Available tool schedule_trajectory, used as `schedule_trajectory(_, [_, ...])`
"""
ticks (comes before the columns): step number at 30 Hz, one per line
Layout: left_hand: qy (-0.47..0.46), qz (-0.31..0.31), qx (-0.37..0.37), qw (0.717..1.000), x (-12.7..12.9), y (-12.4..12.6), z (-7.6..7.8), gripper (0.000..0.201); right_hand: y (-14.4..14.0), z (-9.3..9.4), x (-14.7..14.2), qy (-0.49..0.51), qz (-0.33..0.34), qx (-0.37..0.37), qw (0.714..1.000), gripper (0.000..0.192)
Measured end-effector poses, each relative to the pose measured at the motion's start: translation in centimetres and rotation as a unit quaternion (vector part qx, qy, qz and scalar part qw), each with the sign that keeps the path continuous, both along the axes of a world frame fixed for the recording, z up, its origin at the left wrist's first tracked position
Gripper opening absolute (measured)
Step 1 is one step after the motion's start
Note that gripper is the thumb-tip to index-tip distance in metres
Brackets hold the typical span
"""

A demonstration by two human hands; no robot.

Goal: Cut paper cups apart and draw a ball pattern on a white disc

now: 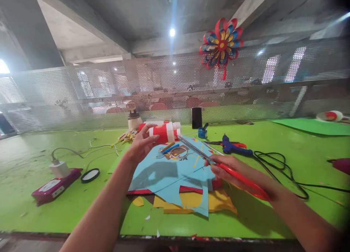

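My left hand (142, 144) is closed around a white container wrapped in red paper (164, 133), held on its side above the table. Its white end faces right. My right hand (229, 168) grips scissors (240, 181) with red handles, its fingers near the pivot. The scissor blades point up and left, their tips close to the container's right end; I cannot tell if they touch it. Beneath both hands lie light blue paper sheets (169, 172), one with a cut-out, over yellow paper (191, 201). A clear ring (179, 153) and a blue pen-like stick (171, 148) rest on the blue paper.
A blue glue gun (236, 147) with a black cable (287, 164) lies right. Left are a purple power strip (56, 186) and a round black-rimmed disc (90, 175). A phone (196, 118), blue jar (202, 132) and bottle (134, 120) stand behind. A paper flower (222, 45) hangs above.
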State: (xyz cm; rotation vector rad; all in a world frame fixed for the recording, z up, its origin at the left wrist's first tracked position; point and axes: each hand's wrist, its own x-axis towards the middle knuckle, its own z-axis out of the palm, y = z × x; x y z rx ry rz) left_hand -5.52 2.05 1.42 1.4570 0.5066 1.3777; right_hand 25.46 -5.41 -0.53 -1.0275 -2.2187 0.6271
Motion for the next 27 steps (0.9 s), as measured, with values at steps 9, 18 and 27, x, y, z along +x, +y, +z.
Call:
schedule_trajectory(9, [0.037, 0.134, 0.020, 0.990, 1.6, 0.8, -1.1, 0.056, 0.1, -1.8, -1.8, 0.032, -0.044, -0.003, 0.999, 0.045])
schedule_trajectory(18, [0.095, 0.223, 0.070, 0.968, 4.3, 0.2, -2.2, 0.046, 0.0, -2.1, -2.6, 0.002, -0.096, 0.023, 0.995, 0.039])
schedule_trajectory(27, [0.160, 0.245, 0.102, 0.951, 5.4, 0.1, -3.2, 0.051, -0.2, -2.5, -2.3, -0.149, -0.173, 0.153, 0.962, 0.041])
